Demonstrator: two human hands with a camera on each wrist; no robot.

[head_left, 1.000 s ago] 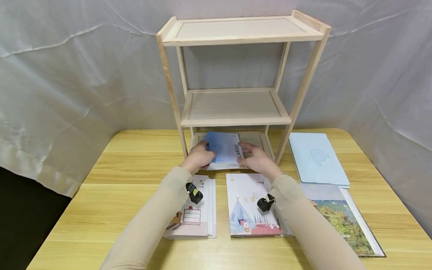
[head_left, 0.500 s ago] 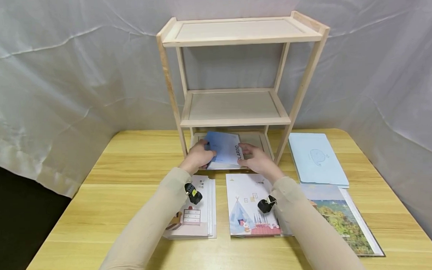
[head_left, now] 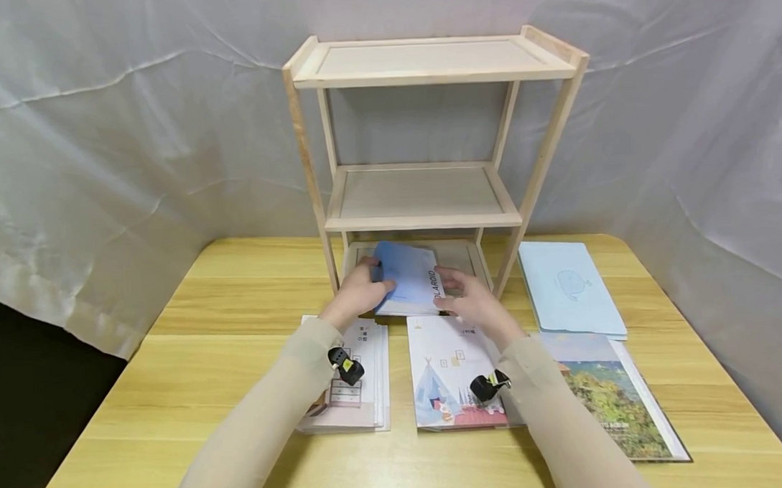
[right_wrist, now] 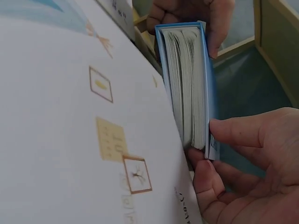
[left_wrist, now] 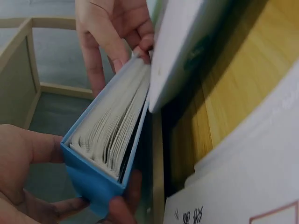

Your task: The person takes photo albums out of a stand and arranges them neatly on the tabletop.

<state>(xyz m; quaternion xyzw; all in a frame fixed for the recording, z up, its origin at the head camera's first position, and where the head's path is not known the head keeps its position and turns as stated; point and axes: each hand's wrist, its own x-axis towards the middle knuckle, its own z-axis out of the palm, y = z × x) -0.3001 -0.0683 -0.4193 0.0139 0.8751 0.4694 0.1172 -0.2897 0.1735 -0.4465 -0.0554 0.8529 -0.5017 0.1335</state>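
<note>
A thick blue photo album (head_left: 401,279), lettered OLAROID as far as shows, lies at the bottom shelf (head_left: 462,254), its near edge overlapping the shelf's front edge. My left hand (head_left: 359,292) grips its left side. In the left wrist view, that hand's fingers and thumb surround the blue spine (left_wrist: 96,179), the page edges facing the camera. On the right side, my right hand (head_left: 473,302) holds the album. The right wrist view shows my right thumb (right_wrist: 233,132) on the cover and fingers under the near right corner, with the album's pages (right_wrist: 187,88) visible between the covers.
Several white illustrated albums lie in two groups, left (head_left: 370,374) and right (head_left: 435,393), before the three-tier wooden rack (head_left: 422,221). A light blue album (head_left: 570,284) with a whale drawing and a landscape-covered photo album (head_left: 619,408) lie at the right.
Both hands have drawn the blue album slightly toward me over the bottom shelf's front edge. The head view has shifted a little.
</note>
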